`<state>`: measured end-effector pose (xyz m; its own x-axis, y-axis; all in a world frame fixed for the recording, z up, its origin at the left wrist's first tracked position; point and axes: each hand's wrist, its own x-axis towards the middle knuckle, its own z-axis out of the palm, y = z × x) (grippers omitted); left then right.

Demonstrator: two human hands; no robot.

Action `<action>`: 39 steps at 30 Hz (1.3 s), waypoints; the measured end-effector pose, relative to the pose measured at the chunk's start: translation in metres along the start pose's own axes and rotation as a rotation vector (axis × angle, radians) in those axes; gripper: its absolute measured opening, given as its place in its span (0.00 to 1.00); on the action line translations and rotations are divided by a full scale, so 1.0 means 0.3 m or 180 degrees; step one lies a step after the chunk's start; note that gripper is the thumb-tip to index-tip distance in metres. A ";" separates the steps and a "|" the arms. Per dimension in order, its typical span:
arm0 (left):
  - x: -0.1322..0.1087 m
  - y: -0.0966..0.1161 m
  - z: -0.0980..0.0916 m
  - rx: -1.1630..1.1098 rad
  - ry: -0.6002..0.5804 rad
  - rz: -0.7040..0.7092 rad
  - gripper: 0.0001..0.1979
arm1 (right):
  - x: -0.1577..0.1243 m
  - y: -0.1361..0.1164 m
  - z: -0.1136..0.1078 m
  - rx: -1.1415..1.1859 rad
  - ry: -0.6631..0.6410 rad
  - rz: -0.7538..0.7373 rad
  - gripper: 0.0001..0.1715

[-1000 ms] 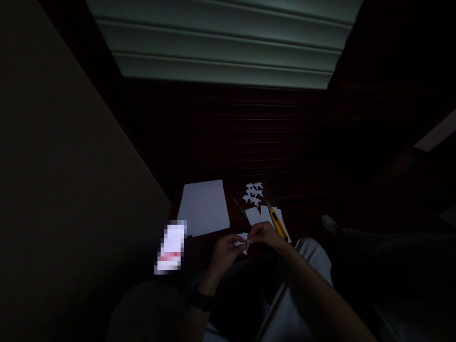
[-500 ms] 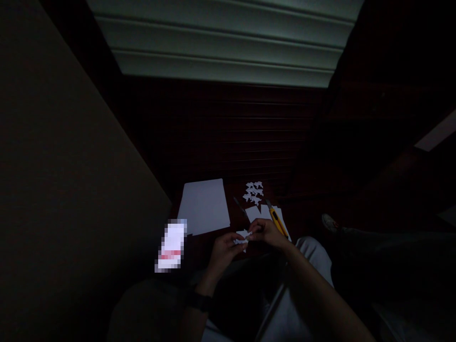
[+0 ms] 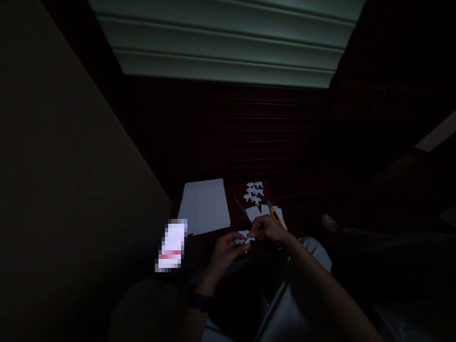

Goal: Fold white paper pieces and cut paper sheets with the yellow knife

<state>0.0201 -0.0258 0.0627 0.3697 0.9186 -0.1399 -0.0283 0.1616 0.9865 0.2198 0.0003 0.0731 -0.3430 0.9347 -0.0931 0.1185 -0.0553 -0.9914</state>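
A small piece of folded white paper [image 3: 244,234] with pointed corners is held between my two hands, low over the near edge of a dark table. My left hand [image 3: 226,248] pinches its left side between thumb and fingers. From the right, my right hand [image 3: 265,227] has its fingertips closed on the paper's right side. A yellow utility knife [image 3: 275,214] lies just beyond my right hand, on top of cut white paper pieces [image 3: 253,213]. Farther back sits a cluster of several small folded paper shapes [image 3: 253,192].
A stack of white paper sheets [image 3: 204,206] lies on the table's left. Beside it is a thin dark blade-like tool [image 3: 240,205]. A blurred bright rectangle [image 3: 171,246] is at the near left. Another person's shoe [image 3: 329,222] shows at the right.
My right hand has shifted slightly up, covering more of the utility knife's handle. The folded paper has turned a little between my fingers; my left hand has barely moved.
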 end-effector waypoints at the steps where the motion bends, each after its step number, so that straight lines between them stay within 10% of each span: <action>1: 0.001 0.002 0.002 -0.0016 0.0009 0.0003 0.16 | 0.001 0.000 -0.001 -0.0037 0.0023 -0.0018 0.19; 28: 0.001 0.008 0.017 -0.1373 0.0108 -0.0431 0.15 | -0.027 -0.027 0.081 0.0400 -0.0169 -0.0034 0.17; 39: -0.013 0.035 0.014 -0.0747 0.0137 -0.0165 0.12 | -0.014 -0.005 0.056 -0.0112 0.0178 -0.0251 0.18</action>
<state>0.0223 -0.0292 0.0739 0.3363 0.9206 -0.1983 -0.2271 0.2836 0.9317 0.2053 -0.0094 0.0734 -0.3000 0.9539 -0.0087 0.1263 0.0307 -0.9915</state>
